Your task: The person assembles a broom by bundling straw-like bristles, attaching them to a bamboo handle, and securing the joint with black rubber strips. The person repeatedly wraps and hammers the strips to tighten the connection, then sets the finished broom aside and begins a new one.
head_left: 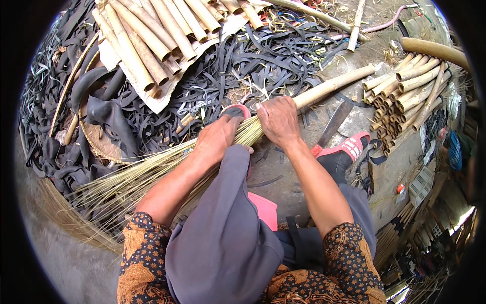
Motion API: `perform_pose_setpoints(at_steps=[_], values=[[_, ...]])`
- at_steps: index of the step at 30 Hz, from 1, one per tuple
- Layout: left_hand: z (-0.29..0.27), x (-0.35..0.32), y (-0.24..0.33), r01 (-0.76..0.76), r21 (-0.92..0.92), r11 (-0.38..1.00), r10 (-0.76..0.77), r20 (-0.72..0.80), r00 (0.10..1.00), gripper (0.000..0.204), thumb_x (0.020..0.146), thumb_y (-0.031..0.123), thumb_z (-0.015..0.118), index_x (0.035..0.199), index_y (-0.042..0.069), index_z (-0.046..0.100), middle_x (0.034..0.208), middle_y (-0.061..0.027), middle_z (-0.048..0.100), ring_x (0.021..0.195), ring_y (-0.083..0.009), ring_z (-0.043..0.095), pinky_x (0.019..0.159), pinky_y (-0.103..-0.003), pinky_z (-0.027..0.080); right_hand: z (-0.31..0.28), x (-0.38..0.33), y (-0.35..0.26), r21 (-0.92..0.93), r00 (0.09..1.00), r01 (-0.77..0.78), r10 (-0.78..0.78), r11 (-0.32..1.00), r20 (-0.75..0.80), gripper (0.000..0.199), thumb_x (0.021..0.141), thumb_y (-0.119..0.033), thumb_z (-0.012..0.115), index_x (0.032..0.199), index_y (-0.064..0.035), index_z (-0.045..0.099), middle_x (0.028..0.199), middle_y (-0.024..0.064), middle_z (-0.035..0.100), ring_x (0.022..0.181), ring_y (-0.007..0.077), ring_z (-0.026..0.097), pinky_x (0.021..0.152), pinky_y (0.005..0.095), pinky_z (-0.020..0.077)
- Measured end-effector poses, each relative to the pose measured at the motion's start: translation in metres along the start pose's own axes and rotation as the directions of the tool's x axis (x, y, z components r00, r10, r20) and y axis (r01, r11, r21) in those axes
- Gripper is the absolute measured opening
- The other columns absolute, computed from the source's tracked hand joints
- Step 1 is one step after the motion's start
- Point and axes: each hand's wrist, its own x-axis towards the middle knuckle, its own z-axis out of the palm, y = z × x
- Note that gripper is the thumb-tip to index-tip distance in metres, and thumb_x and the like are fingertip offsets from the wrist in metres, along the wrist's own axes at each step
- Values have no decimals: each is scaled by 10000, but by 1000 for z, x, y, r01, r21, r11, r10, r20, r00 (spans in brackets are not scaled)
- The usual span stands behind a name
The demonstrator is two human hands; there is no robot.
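On the left, the broom's straw bristles (pixel 116 187) fan out over the floor; your left hand (pixel 215 139) is clenched round the bundle's neck, just left of your right hand (pixel 278 121), which grasps it where the bamboo handle (pixel 334 86) begins. If either grip slackens, the straws could splay loose. Rubber strips (pixel 243 66) crowd the far side, a machete (pixel 331 124) lies close right, and only the near-left floor is open.

At the centre of the frame a bundle of pale broom straw (pixel 152 172) is gripped by the left hand (pixel 216 138) and right hand (pixel 277 120) where a bamboo handle (pixel 334 85) is joined, black rubber strips (pixel 263 55) being heaped above and cut bamboo pieces (pixel 405 96) stacked at right.
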Motion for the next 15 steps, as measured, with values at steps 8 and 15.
perform_pose_setpoints(at_steps=[8,15], values=[[-8,8,-25,-120,-153,981,129,55,990,786,731,497,907,1368,87,701,1210,-222,746,1175,-397,695,1033,-451,536,-5,-9,6,53,979,200,-202,978,40,410,1004,-491,636,951,-135,832,927,95,771,1016,306,682,1050,487,415],[-12,15,-41,-119,-316,941,176,157,972,679,801,396,900,1359,59,709,1225,-199,762,1135,-290,723,1021,-393,526,-6,7,0,21,918,103,-103,994,383,494,1002,-587,607,991,-153,843,956,113,784,1014,345,692,993,491,442]])
